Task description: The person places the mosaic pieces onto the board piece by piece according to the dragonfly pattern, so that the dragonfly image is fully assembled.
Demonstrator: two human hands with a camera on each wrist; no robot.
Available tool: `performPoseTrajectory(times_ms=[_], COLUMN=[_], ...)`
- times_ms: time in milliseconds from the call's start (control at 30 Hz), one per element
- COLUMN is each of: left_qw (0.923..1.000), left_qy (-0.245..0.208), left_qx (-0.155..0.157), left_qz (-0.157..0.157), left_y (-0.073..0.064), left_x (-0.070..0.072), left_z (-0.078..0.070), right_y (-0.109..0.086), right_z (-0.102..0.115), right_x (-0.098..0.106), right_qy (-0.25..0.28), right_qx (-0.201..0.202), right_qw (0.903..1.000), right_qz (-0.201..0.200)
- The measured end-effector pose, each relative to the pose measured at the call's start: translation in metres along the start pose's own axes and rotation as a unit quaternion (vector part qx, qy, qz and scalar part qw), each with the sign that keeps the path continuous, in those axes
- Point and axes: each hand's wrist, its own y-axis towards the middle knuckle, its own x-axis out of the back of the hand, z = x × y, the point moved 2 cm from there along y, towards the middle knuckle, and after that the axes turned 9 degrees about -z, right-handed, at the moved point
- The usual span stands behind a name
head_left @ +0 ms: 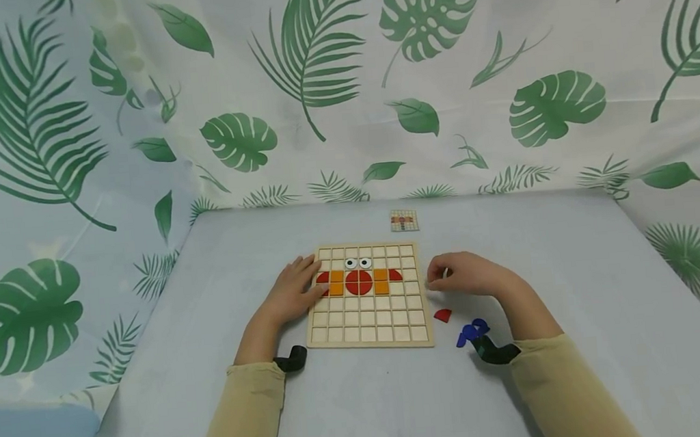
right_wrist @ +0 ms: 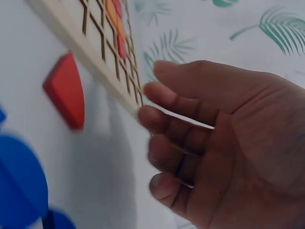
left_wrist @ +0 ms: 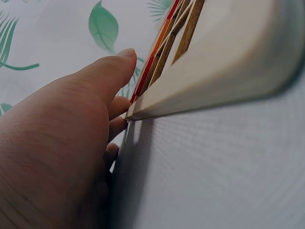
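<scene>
A wooden grid board (head_left: 368,340) lies on the table between my hands. My left hand (head_left: 290,292) rests at its left edge, fingers extended and thumb over the rim. Just off the right edge hovers my right hand (head_left: 468,276), fingers loosely bent, with nothing in them. On the grid sit two eye pieces (head_left: 357,263), a red circle (head_left: 358,283) built of quarters, orange pieces (head_left: 382,282) on both sides of it, and a red quarter piece (head_left: 394,275) at the right. Red pieces at the left are partly hidden by my left hand. Another red quarter piece (right_wrist: 66,93) lies loose beside the board.
Several blue curved pieces (head_left: 471,332) are piled right of the board, close to the right wrist camera (head_left: 495,352). Behind the board lies a small pattern card (head_left: 404,220). A leaf-print cloth (head_left: 345,157) hangs along the table's back edge.
</scene>
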Motion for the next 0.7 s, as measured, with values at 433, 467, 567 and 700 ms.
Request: performPoseTrajectory(times_ms=[433, 467, 567, 700], left_qw=[1.0, 1.0, 1.0, 1.0], left_qy=[-0.002, -0.003, -0.004, -0.004], left_qx=[-0.002, -0.001, -0.001, 0.001], left_qz=[-0.002, -0.002, -0.004, -0.005], left_y=[0.001, 0.001, 0.0, 0.0], left_x=[-0.002, -0.002, -0.002, -0.002], left_z=[0.001, 0.001, 0.001, 0.001], right_y=[-0.021, -0.021, -0.019, -0.016], right_z=[-0.027, -0.027, -0.03, -0.031], right_x=[0.002, 0.001, -0.003, -0.007], right_qy=[0.013, 0.013, 0.006, -0.009], right_qx=[-0.058, -0.059, -0.054, -0.041], right_qw=[0.9978, 0.9976, 0.9977, 0.9986], right_qz=[0.031, 0.035, 0.04, 0.033])
